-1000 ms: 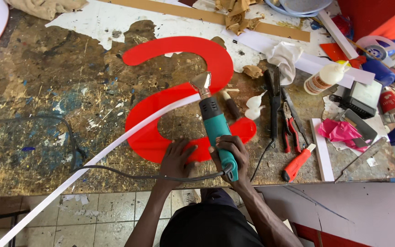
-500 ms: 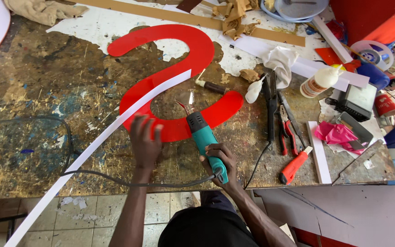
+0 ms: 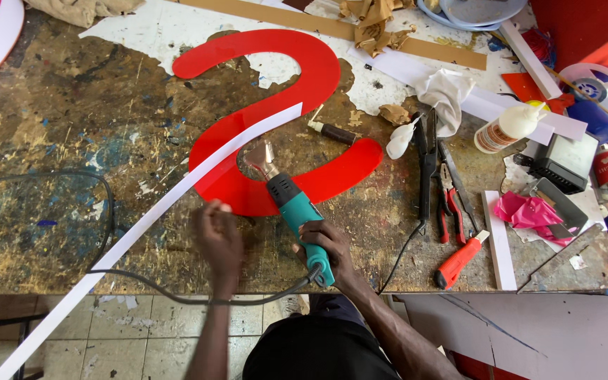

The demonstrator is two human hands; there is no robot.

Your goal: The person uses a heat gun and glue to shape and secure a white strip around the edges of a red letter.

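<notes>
Overhead, right hand [image 3: 332, 246] fingers gripping one heat gun [image 3: 293, 211], left hand [image 3: 221, 239] fingers pinching one white strip [image 3: 177, 204]

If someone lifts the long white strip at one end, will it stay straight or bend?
The white strip would probably bend: it is long and thin, and already overhangs the workbench edge. It looks light, so a push may slide it easily. Where the heat gun points, it may be softer.

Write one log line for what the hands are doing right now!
right hand: grips teal heat gun | nozzle: over red curved sheet | left hand: on white strip | surface: workbench
</notes>
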